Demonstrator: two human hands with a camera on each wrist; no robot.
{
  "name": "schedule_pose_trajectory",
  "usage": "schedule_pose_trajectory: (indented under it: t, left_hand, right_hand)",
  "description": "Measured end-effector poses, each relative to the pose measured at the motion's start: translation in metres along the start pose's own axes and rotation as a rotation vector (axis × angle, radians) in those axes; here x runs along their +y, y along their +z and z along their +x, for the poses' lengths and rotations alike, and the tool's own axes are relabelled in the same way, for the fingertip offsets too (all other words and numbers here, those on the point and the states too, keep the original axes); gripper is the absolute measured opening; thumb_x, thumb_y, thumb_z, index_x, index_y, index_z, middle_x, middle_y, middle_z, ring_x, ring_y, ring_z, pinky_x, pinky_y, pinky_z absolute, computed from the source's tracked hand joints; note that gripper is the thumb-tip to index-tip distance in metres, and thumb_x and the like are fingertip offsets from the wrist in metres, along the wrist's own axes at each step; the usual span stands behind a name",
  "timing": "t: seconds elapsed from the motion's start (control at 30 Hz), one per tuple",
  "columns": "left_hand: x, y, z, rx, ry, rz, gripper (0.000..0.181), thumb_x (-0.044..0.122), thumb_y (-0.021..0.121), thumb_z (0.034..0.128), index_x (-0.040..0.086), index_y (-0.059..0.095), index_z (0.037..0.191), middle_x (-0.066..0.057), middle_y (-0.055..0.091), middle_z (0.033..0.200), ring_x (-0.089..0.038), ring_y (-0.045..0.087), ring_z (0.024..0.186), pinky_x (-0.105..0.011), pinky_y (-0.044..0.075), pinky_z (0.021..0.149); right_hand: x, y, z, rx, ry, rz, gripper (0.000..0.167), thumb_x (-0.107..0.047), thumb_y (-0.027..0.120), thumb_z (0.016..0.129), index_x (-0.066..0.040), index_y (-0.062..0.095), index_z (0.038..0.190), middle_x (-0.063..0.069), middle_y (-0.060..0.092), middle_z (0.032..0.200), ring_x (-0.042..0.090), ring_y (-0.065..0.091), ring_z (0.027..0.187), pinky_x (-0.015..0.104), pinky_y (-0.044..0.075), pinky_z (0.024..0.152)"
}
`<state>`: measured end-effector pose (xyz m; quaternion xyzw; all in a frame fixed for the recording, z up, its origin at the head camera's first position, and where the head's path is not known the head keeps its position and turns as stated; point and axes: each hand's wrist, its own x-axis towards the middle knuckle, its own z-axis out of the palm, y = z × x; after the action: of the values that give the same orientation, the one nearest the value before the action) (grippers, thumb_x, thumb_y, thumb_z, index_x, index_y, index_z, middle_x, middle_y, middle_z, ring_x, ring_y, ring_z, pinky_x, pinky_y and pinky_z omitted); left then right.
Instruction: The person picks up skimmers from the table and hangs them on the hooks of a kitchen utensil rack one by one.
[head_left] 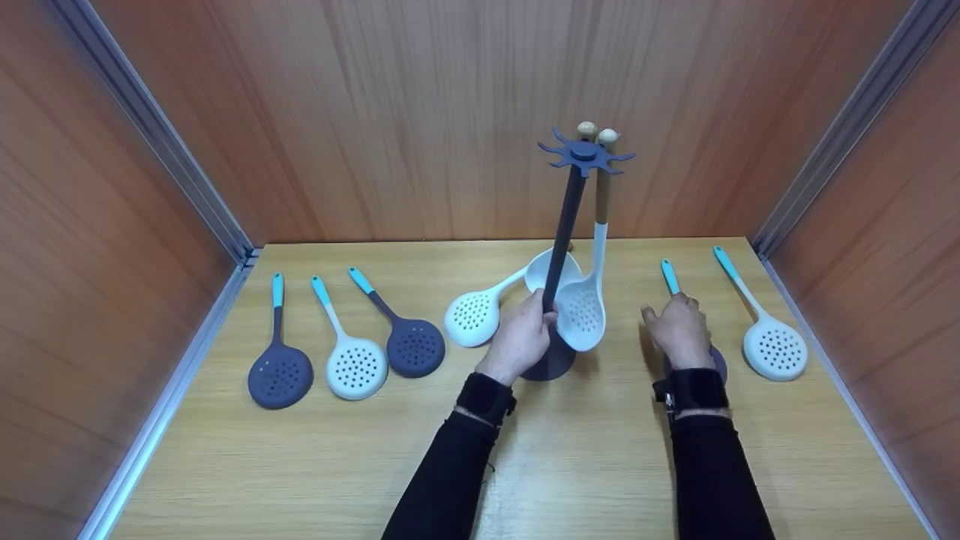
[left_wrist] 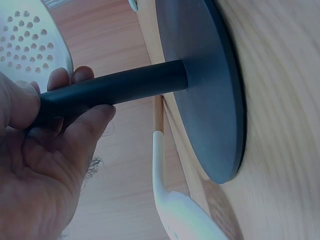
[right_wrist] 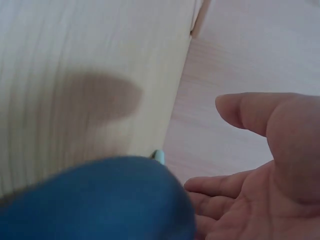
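My left hand (head_left: 519, 339) grips the dark post of a utensil stand (head_left: 568, 225), its fingers and thumb wrapped round it above the round base (left_wrist: 205, 115). From the hooked top of the stand hang a white slotted spoon (head_left: 581, 311) and another white utensil behind it, partly hidden by the post. My right hand (head_left: 679, 330) is over a dark skimmer with a turquoise handle end (head_left: 670, 276) and covers most of it. In the right wrist view, the thumb and fingers are apart with nothing between them; a blurred dark-blue rounded shape (right_wrist: 110, 200) fills the lower left.
A white skimmer (head_left: 776, 349) lies at the right. Left of the stand lies a white skimmer (head_left: 471, 319); farther left are a dark skimmer (head_left: 416, 347), a white one (head_left: 357, 367) and another dark one (head_left: 280, 376). Wooden panels (head_left: 420, 120) enclose the table on three sides.
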<state>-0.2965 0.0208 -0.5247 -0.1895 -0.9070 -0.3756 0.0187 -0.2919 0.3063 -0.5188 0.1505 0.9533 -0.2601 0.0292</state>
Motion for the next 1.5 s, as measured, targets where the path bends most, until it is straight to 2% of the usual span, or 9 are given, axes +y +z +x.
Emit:
schedule_pose_trajectory:
  t: [0.33, 0.6, 0.8, 1.03, 1.17, 1.33, 1.5]
  left_hand:
    - [-0.001, 0.0, 0.001, -0.014, -0.019, -0.022, 0.006, 0.014, 0.06, 0.1146, 0.016, 0.064, 0.118, -0.002, 0.073, 0.11, -0.018, 0.069, 0.103, -0.041, 0.064, 0.098]
    - [0.0, -0.001, 0.0, -0.009, -0.003, -0.013, 0.008, 0.011, 0.059, 0.1141, 0.014, 0.064, 0.12, -0.003, 0.073, 0.11, -0.019, 0.069, 0.103, -0.041, 0.063, 0.097]
    - [0.001, 0.0, 0.001, -0.023, -0.032, -0.027, 0.009, 0.011, 0.058, 0.1146, 0.016, 0.063, 0.12, -0.002, 0.072, 0.111, -0.018, 0.069, 0.105, -0.041, 0.063, 0.1]
    - [0.001, 0.0, 0.0, 0.005, -0.003, -0.001, 0.008, 0.009, 0.06, 0.1128, 0.015, 0.063, 0.118, -0.001, 0.07, 0.105, -0.018, 0.068, 0.098, -0.039, 0.063, 0.091]
    - [0.001, 0.0, 0.0, -0.017, -0.033, -0.016, 0.007, 0.012, 0.059, 0.1146, 0.016, 0.063, 0.119, -0.001, 0.07, 0.107, -0.017, 0.068, 0.101, -0.04, 0.064, 0.094]
    - [0.001, 0.0, 0.001, -0.022, -0.041, -0.018, 0.007, 0.013, 0.058, 0.1154, 0.016, 0.063, 0.12, -0.001, 0.071, 0.109, -0.017, 0.068, 0.102, -0.04, 0.064, 0.097]
    - [0.001, 0.0, 0.001, -0.029, -0.057, -0.03, 0.007, 0.014, 0.057, 0.116, 0.017, 0.063, 0.12, 0.0, 0.071, 0.11, -0.016, 0.068, 0.103, -0.04, 0.064, 0.098]
  right_hand:
    - [0.005, 0.005, 0.003, -0.013, 0.058, -0.013, 0.081, -0.042, 0.054, 0.114, 0.022, 0.035, 0.16, 0.049, 0.046, 0.155, 0.069, 0.048, 0.143, 0.078, 0.043, 0.119]
    - [0.011, 0.003, 0.004, -0.025, 0.066, -0.024, 0.078, -0.043, 0.053, 0.114, 0.021, 0.041, 0.157, 0.051, 0.046, 0.154, 0.07, 0.046, 0.143, 0.079, 0.044, 0.118]
    - [0.014, 0.0, 0.006, -0.049, 0.069, 0.004, 0.076, -0.042, 0.051, 0.115, 0.019, 0.042, 0.158, 0.052, 0.044, 0.155, 0.071, 0.043, 0.145, 0.08, 0.041, 0.12]
    - [0.013, -0.002, 0.005, -0.05, 0.043, 0.018, 0.071, -0.042, 0.052, 0.114, 0.019, 0.049, 0.151, 0.052, 0.048, 0.15, 0.071, 0.047, 0.142, 0.08, 0.045, 0.115]
    - [0.012, -0.004, 0.005, -0.056, 0.048, 0.027, 0.071, -0.042, 0.051, 0.114, 0.018, 0.048, 0.151, 0.051, 0.048, 0.151, 0.07, 0.047, 0.143, 0.079, 0.044, 0.117]
    - [0.012, -0.008, 0.005, -0.061, 0.051, 0.041, 0.073, -0.041, 0.051, 0.115, 0.017, 0.041, 0.158, 0.05, 0.044, 0.154, 0.068, 0.046, 0.144, 0.079, 0.043, 0.119]
    - [0.01, -0.01, 0.005, -0.051, 0.041, 0.058, 0.072, -0.039, 0.053, 0.115, 0.016, 0.041, 0.16, 0.049, 0.046, 0.153, 0.066, 0.048, 0.143, 0.078, 0.044, 0.118]
